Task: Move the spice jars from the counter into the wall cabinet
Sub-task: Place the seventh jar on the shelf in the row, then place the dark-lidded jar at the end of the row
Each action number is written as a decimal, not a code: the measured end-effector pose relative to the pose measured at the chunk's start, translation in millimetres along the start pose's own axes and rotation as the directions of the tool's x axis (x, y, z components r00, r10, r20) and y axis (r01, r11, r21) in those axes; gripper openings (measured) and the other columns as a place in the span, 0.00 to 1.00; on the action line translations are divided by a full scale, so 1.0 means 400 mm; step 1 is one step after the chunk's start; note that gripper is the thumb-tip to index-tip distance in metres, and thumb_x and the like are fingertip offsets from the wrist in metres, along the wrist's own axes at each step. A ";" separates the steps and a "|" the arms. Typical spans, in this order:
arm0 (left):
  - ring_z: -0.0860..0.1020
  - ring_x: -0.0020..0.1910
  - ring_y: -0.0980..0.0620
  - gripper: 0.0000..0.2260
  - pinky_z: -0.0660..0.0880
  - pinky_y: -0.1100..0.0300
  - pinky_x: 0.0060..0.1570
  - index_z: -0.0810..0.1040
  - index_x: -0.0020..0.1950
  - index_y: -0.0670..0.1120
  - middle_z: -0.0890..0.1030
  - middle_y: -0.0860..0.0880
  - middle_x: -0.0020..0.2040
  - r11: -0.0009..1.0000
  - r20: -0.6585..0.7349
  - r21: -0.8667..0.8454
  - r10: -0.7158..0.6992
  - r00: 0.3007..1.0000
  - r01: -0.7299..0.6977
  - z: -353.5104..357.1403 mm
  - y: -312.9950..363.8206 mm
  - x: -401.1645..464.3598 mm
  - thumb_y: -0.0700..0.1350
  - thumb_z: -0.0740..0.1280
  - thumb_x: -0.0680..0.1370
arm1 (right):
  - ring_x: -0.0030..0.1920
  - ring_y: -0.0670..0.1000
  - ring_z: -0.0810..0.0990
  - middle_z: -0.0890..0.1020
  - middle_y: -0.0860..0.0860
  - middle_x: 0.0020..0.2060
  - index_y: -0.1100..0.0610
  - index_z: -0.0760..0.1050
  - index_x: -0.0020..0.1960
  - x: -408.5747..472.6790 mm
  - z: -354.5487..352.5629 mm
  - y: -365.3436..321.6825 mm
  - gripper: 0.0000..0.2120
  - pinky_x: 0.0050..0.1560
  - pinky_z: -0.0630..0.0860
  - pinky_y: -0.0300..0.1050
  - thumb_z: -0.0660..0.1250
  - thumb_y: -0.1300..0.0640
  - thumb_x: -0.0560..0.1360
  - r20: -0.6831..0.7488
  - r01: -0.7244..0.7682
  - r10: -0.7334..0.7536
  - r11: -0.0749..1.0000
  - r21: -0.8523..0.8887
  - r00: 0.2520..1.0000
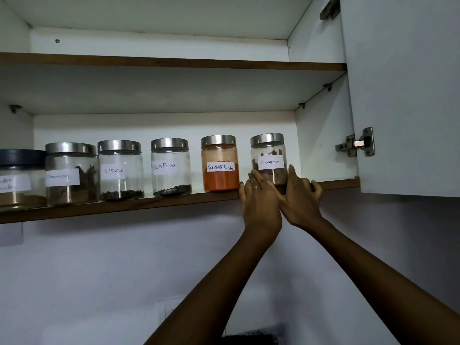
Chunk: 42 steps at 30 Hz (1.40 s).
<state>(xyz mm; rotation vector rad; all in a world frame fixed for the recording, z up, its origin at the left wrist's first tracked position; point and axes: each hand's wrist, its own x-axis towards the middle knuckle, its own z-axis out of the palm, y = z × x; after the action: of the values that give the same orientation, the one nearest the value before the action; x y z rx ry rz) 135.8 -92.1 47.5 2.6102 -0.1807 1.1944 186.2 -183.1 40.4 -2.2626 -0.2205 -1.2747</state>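
Note:
A clear jar labelled Cinnamon with a steel lid stands at the right end of the wall cabinet's lower shelf. My left hand and my right hand hold its lower part from both sides, fingers curled round it. To its left stand the Red chilli Powder jar, the Black Pepper jar, the Cloves jar, another labelled jar and a black-lidded jar at the frame's left edge.
The cabinet door stands open on the right, with its hinge near the shelf end. The upper shelf runs above the jars. Below the cabinet is a plain wall.

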 end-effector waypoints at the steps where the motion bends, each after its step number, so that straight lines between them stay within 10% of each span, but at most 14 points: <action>1: 0.49 0.77 0.46 0.32 0.41 0.53 0.74 0.43 0.77 0.38 0.52 0.40 0.78 1.000 -0.019 -0.002 0.020 1.000 -0.020 0.004 -0.002 -0.014 0.45 0.59 0.81 | 0.70 0.54 0.64 0.72 0.54 0.67 0.59 0.49 0.76 -0.008 -0.001 0.002 0.37 0.72 0.47 0.56 0.54 0.37 0.76 0.018 0.002 -0.002 1.000 0.005 1.000; 7: 0.43 0.78 0.48 0.29 0.36 0.54 0.74 0.41 0.77 0.42 0.45 0.44 0.79 0.981 -0.035 -0.040 0.188 0.982 -0.189 0.044 -0.060 -0.136 0.47 0.54 0.82 | 0.77 0.53 0.39 0.42 0.54 0.77 0.57 0.38 0.76 -0.114 0.005 -0.007 0.42 0.74 0.38 0.51 0.49 0.34 0.73 0.082 0.058 -0.055 0.998 -0.036 0.995; 12: 0.76 0.64 0.44 0.27 0.69 0.45 0.65 0.73 0.66 0.36 0.77 0.40 0.64 0.929 -0.185 -0.045 0.354 0.917 -0.368 0.047 -0.146 -0.272 0.40 0.75 0.69 | 0.73 0.52 0.61 0.63 0.52 0.73 0.56 0.57 0.75 -0.284 0.032 -0.042 0.32 0.69 0.52 0.43 0.55 0.44 0.74 0.018 0.105 -0.114 0.960 0.259 0.993; 15: 0.79 0.59 0.45 0.29 0.73 0.46 0.62 0.74 0.65 0.35 0.80 0.40 0.60 0.910 -0.122 -0.052 0.403 0.907 -0.411 0.051 -0.226 -0.367 0.36 0.76 0.65 | 0.68 0.50 0.68 0.71 0.48 0.68 0.52 0.62 0.72 -0.392 0.079 -0.067 0.26 0.64 0.57 0.41 0.58 0.49 0.75 0.117 0.162 -0.207 0.936 0.313 0.971; 21: 0.68 0.70 0.45 0.30 0.51 0.53 0.74 0.60 0.75 0.40 0.69 0.42 0.72 0.971 0.206 -0.052 0.239 0.949 -0.233 -0.002 -0.421 -0.569 0.36 0.64 0.74 | 0.66 0.52 0.70 0.72 0.50 0.65 0.53 0.64 0.71 -0.592 0.171 -0.155 0.24 0.61 0.57 0.40 0.64 0.59 0.76 0.334 0.215 -0.327 0.919 0.331 0.884; 34: 0.70 0.66 0.46 0.29 0.59 0.49 0.71 0.61 0.74 0.44 0.72 0.44 0.68 0.997 0.369 0.048 0.038 0.929 -0.060 -0.110 -0.829 -0.911 0.44 0.65 0.74 | 0.66 0.55 0.67 0.69 0.54 0.66 0.56 0.59 0.73 -1.000 0.340 -0.468 0.29 0.62 0.64 0.53 0.63 0.54 0.75 0.644 0.137 -0.372 0.913 0.385 0.668; 42: 0.71 0.65 0.48 0.24 0.67 0.54 0.64 0.64 0.72 0.47 0.72 0.46 0.68 0.960 0.523 0.000 -0.239 0.818 0.280 -0.154 -1.124 -1.201 0.44 0.62 0.77 | 0.66 0.52 0.68 0.68 0.52 0.68 0.53 0.58 0.73 -1.327 0.432 -0.628 0.31 0.64 0.63 0.50 0.65 0.54 0.73 0.815 -0.032 -0.334 0.918 0.395 0.474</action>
<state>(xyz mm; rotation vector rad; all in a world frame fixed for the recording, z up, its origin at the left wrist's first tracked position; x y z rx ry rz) -123.2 357.6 -361.7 2.7150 0.0326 0.3620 -69.2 179.2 -381.6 -2.3623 -0.9679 0.0481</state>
